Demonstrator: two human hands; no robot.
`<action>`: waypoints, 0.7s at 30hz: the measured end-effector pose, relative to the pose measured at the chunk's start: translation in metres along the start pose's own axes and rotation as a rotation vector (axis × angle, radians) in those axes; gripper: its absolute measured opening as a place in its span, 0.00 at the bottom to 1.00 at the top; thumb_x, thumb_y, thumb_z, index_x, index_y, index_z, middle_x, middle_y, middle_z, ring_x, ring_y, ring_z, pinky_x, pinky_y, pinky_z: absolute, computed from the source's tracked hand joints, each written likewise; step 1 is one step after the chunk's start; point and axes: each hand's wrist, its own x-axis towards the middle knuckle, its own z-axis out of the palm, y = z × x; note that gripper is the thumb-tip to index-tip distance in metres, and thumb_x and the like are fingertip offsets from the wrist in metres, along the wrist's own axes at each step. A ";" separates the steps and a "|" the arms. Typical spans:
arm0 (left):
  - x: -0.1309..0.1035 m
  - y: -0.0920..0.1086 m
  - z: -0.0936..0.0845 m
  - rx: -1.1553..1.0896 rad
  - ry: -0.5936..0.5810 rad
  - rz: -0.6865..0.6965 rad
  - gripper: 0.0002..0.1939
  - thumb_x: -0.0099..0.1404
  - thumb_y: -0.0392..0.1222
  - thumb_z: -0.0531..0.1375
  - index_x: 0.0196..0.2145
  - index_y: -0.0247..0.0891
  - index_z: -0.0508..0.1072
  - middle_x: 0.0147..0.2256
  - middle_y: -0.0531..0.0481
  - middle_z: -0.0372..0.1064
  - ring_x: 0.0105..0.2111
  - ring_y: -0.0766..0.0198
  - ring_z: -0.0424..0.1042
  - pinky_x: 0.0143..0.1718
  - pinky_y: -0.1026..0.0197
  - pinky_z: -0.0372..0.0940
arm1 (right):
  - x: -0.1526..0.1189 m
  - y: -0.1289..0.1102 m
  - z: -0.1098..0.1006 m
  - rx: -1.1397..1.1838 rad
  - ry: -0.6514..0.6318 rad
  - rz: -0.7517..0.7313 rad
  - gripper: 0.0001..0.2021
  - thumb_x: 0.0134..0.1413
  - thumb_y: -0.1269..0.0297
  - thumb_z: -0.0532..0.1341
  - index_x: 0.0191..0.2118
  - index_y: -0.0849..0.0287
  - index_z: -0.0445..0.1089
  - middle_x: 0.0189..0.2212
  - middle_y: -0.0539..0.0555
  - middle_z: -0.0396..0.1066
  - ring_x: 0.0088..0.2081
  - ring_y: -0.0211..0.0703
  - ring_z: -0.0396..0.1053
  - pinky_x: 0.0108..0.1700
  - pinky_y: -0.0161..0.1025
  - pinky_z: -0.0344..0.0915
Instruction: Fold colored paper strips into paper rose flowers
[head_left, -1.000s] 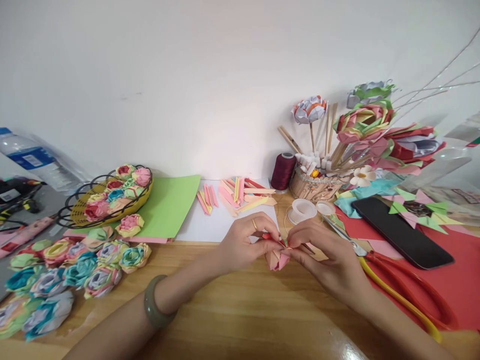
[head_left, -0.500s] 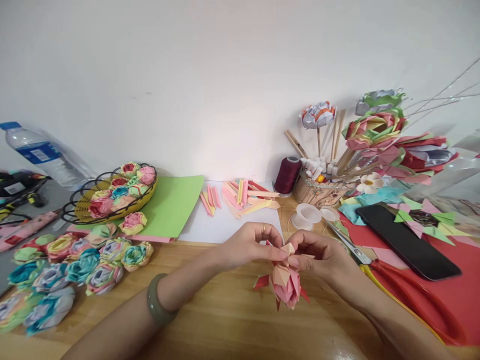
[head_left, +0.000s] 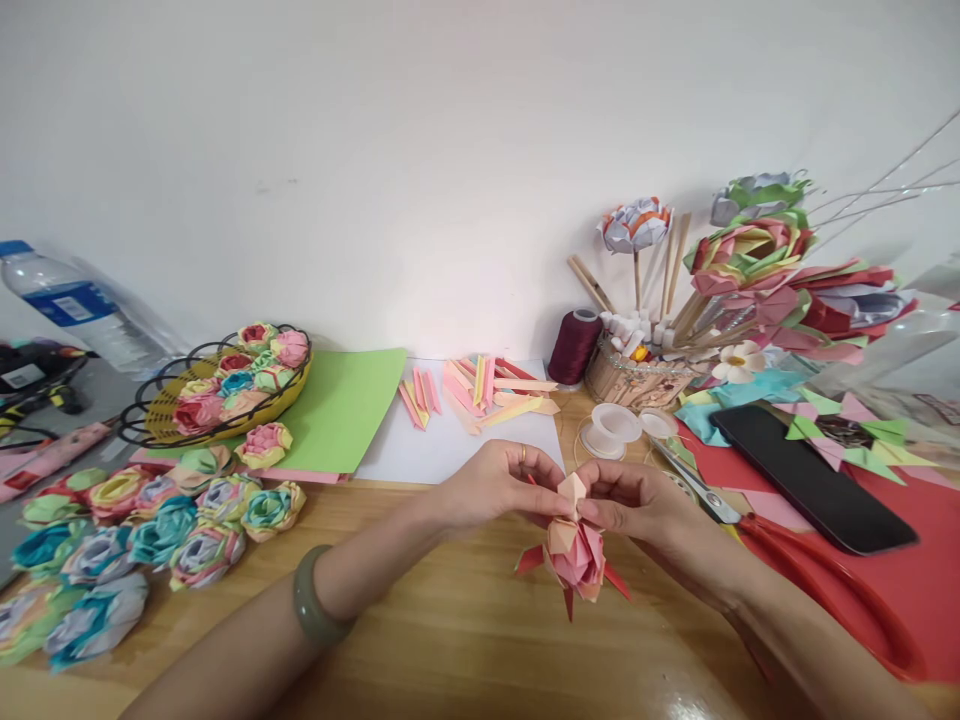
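Between both hands, over the wooden table, is a folded paper flower (head_left: 576, 555) with pink and peach petals inside and red pointed petals sticking out at its sides and bottom. My left hand (head_left: 517, 485) pinches its upper left edge, thumb and fingers pressed together. On the other side, my right hand (head_left: 626, 500) grips the upper right edge, its thumb on a peach petal (head_left: 571, 492) that stands up between the two thumbs. Parts of the flower behind the fingers are hidden.
Folded paper strips (head_left: 487, 390) lie on white paper (head_left: 382, 455) behind the hands. Paper flowers (head_left: 165, 530) and a yellow basket (head_left: 161, 425) stand left. To the right are red-handled scissors (head_left: 832, 590), a phone (head_left: 814, 480), thread spools (head_left: 576, 345) and a holder (head_left: 637, 380) of sticks.
The flower has tilted a little, its lower petals shifting slightly right. The peach petal between the thumbs stands more upright. Both hands keep their pinch, and the view has shifted slightly.
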 end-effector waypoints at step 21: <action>-0.003 -0.005 0.009 0.173 0.187 0.238 0.07 0.46 0.37 0.63 0.21 0.33 0.67 0.22 0.53 0.65 0.24 0.72 0.62 0.28 0.66 0.57 | -0.002 0.005 0.007 -0.157 0.173 -0.162 0.11 0.45 0.58 0.63 0.27 0.60 0.64 0.20 0.48 0.68 0.22 0.35 0.65 0.25 0.34 0.62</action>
